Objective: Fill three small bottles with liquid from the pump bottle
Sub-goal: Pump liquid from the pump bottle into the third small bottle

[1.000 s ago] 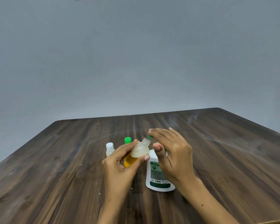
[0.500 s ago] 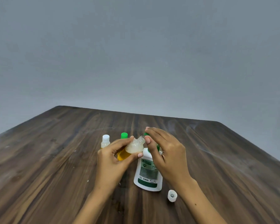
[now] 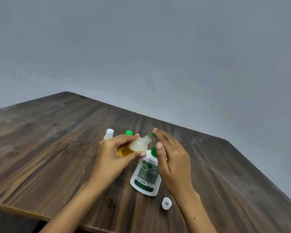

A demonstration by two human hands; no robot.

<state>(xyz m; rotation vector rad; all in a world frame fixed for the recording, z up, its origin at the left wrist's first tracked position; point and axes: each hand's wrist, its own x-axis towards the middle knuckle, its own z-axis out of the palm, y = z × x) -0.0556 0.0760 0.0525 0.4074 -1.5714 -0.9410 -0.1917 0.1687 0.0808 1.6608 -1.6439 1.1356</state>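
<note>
My left hand (image 3: 113,155) grips a small clear bottle (image 3: 138,145), uncapped, tilted with its mouth toward the pump's green nozzle (image 3: 152,135). Yellow liquid sits in its lower half. The white pump bottle (image 3: 145,175) with a green label stands on the table just right of it. My right hand (image 3: 170,158) lies over the green pump head with straight fingers, thumb against the pump neck. Behind my left hand stand a small bottle with a white cap (image 3: 109,134) and one with a green cap (image 3: 129,132).
A loose white cap (image 3: 166,203) lies on the dark wooden table (image 3: 49,140) near my right wrist. The table's near edge runs along the lower left. A plain grey wall stands behind.
The camera has tilted and swung, so the table now looks slanted. The hands and bottles keep nearly the same pose; the loose white cap came into view.
</note>
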